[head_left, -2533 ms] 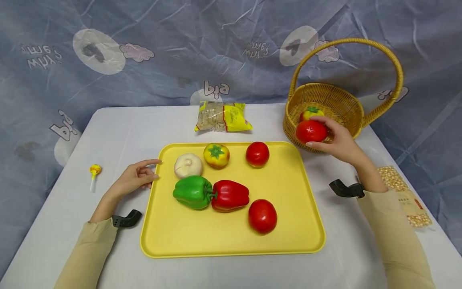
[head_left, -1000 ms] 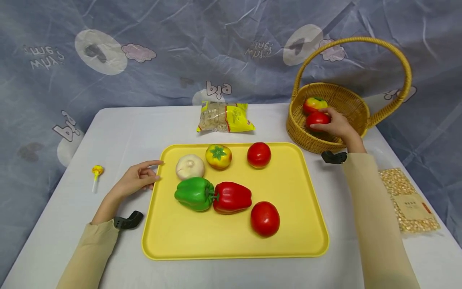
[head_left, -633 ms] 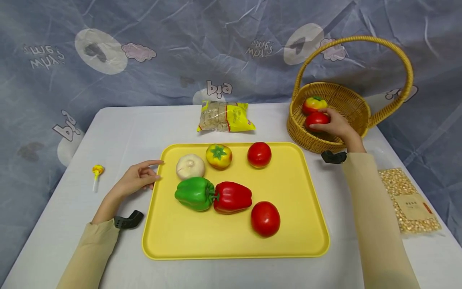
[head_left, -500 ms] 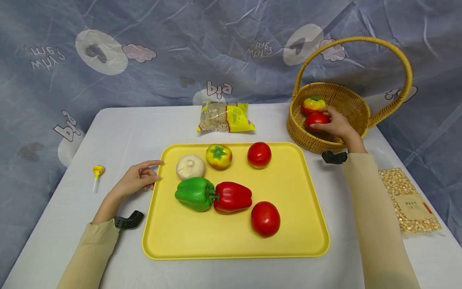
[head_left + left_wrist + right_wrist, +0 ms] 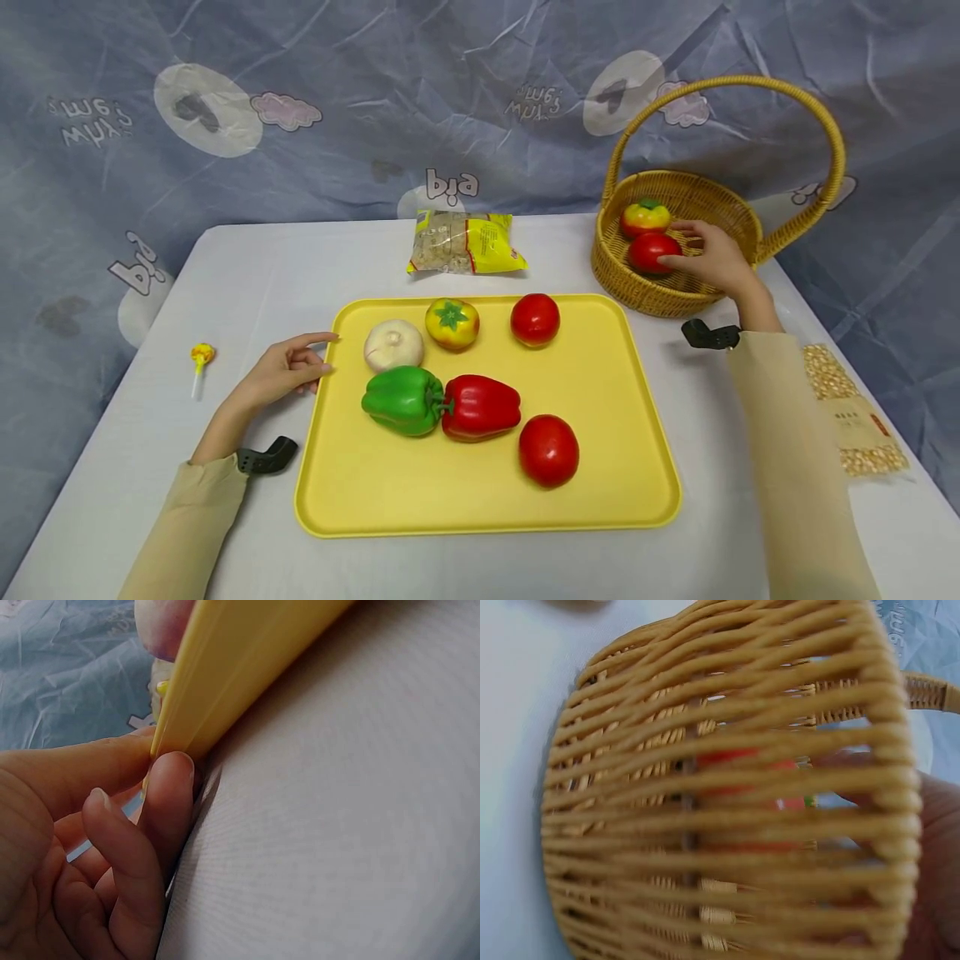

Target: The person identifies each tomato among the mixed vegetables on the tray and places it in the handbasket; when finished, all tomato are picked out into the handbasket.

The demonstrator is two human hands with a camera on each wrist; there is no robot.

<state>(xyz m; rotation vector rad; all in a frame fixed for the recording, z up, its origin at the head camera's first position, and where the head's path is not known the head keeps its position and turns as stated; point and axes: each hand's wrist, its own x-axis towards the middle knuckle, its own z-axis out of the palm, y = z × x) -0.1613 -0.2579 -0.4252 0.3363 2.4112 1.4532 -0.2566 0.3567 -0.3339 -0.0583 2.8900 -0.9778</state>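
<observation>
My right hand [image 5: 708,250] is inside the wicker basket [image 5: 652,302] with its fingers spread. The thumb overlaps the edge of a red tomato [image 5: 651,252] there, and the forefinger stands off from it. Behind that tomato sits a yellow-red fruit with a green calyx [image 5: 645,218]. In the right wrist view the basket's weave [image 5: 727,802] mostly hides both. My left hand [image 5: 279,371] pinches the left rim of the yellow tray [image 5: 480,508]; the left wrist view has one finger over the tray's edge [image 5: 240,682] and another beneath.
On the tray lie a garlic bulb [image 5: 393,346], a yellow fruit [image 5: 452,324], a green pepper [image 5: 403,401], a red pepper [image 5: 480,407] and two tomatoes [image 5: 548,451]. Around it are a lollipop [image 5: 200,357], a yellow snack bag [image 5: 467,242] and a grain packet [image 5: 862,421].
My right hand lowered the red tomato into the basket beside the yellow-red fruit, then loosened its fingers and drew back slightly to the right. The left hand stayed at the tray.
</observation>
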